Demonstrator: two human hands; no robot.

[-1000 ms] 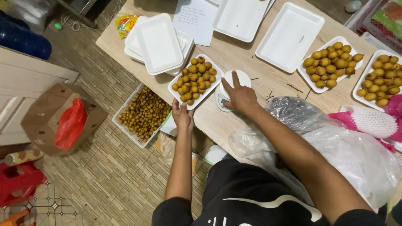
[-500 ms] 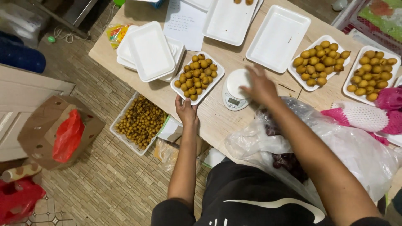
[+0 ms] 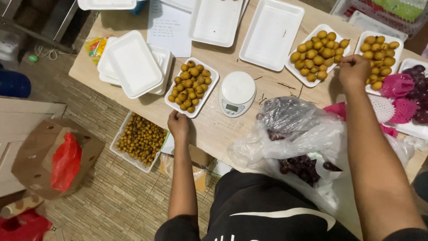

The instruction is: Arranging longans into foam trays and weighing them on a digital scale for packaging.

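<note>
The left hand [image 3: 178,123] rests at the near edge of the wooden table [image 3: 223,129], its fingers curled together and touching the near corner of a white foam tray of small yellow-brown fruits [image 3: 191,86]; I cannot tell if it grips the tray or only touches it. The right hand [image 3: 354,70] is stretched far to the other side, fingers bent down and closed together above the gap between two other filled trays [image 3: 317,53], and it is hidden whether it holds a fruit. Between the two hands stands a small white kitchen scale [image 3: 237,93] with nothing on its plate, just beside the first tray. Near the right forearm lies a clear plastic bag with dark grapes [image 3: 298,147]. Farther away there are a stack of empty foam trays [image 3: 133,64], a sheet of paper [image 3: 169,27] and, on the floor below the table, a crate of the same fruits [image 3: 140,139].
</note>
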